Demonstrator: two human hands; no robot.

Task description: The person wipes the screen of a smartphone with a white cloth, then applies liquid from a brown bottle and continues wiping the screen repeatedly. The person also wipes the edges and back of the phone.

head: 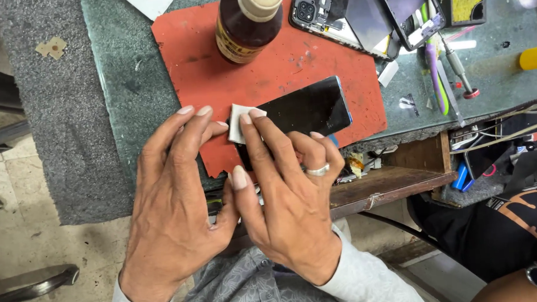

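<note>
— What is in hand at the bench?

— A black phone (303, 113) lies screen-up on the red work mat (276, 65). The right hand (286, 196), ring on one finger, presses a small white pad (238, 122) onto the phone's near end with index and middle fingertips together. It looks like wiping or cleaning the glass.

— And the left hand (173, 193)?

— Fingers extended, loosely together, resting on the mat beside the pad, gripping nothing.

— The next move?

— Likely an even stroke along the glass, phone held steady. A brown bottle (246, 20) and an opened phone (341, 9) sit behind.
</note>
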